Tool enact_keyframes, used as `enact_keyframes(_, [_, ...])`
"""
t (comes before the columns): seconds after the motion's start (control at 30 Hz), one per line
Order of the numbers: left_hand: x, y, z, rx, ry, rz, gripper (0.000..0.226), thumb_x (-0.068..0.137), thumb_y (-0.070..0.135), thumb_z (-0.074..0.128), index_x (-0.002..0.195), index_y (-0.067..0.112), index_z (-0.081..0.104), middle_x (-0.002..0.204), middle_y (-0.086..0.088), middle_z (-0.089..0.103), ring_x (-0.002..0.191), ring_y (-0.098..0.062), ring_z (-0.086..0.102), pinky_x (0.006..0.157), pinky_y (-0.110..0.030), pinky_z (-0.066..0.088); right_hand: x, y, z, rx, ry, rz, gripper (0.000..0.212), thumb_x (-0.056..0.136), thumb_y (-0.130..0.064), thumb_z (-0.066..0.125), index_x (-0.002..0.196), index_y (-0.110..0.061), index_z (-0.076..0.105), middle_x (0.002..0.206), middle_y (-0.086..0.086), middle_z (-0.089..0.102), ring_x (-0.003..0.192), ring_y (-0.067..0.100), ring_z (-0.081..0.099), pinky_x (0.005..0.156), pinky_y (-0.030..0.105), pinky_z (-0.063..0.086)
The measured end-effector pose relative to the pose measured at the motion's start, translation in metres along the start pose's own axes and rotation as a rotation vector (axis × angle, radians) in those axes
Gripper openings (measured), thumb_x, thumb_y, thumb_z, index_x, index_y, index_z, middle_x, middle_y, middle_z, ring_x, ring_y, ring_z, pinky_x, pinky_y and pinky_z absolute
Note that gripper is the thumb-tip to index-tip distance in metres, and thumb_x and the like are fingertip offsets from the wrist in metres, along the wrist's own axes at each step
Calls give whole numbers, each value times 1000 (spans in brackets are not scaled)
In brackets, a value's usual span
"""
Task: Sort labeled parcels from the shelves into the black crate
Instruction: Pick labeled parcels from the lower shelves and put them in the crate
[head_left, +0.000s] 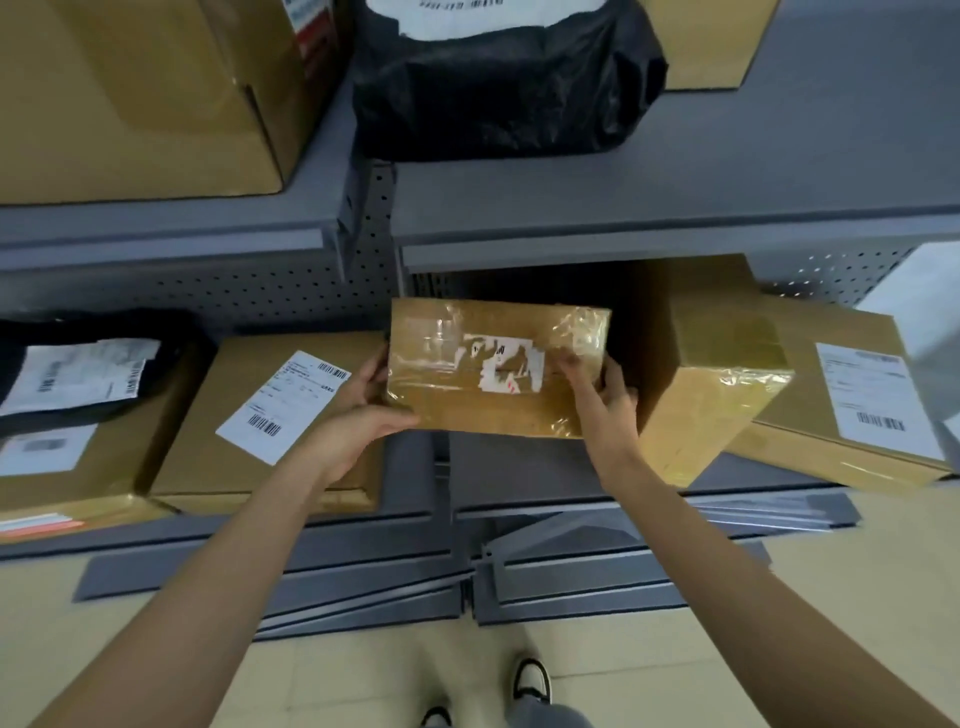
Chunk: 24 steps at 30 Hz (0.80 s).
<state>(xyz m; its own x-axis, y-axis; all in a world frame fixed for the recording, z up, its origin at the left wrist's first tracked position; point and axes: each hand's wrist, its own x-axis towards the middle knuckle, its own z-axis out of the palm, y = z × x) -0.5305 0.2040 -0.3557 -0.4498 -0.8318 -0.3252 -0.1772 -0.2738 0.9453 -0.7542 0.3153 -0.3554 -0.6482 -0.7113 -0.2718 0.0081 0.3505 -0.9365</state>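
- The left hand (363, 410) and the right hand (605, 395) grasp the taped parcel (496, 366) by its two short sides, fingers curled round the edges, in front of the lower shelf (545, 512).
- Its label looks torn.
- The black crate is not in view, so the drop is still left.
- More parcels wait: the labelled box (270, 415) at 9 o'clock, the black bag (504, 83) at 12 o'clock.

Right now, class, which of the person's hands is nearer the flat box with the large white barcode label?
Left. The left hand overlaps the flat box at its right edge; the right hand grips the taped parcel's far side.
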Motion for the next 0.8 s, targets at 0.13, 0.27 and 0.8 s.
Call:
enact_keyframes(0.13, [-27,-14,-10,369,144,77,86,61,-1,81,128,31,38,116,16,51,118,-14,48,101,-36,39,-19,4,11,189,-25,89,59,80,-68,48,127,-34,39,136,1,37,114,19,41,99,36,32])
enact_keyframes(0.27, [-48,-27,-10,520,255,162,97,55,4,86,132,21,30,115,11,47,113,-17,53,97,-36,44,-41,4,18,281,-78,173,39,79,-66,52,95,-33,41,124,9,50,115,25,50,106,48,36])
enact_keyframes(0.8, [-72,1,-19,-83,188,-32,93,53,66,74,129,34,31,121,7,55,109,-16,56,90,-54,47,-81,5,27,379,-174,102,64,86,-23,60,135,-39,24,105,-1,56,89,12,59,77,38,52])
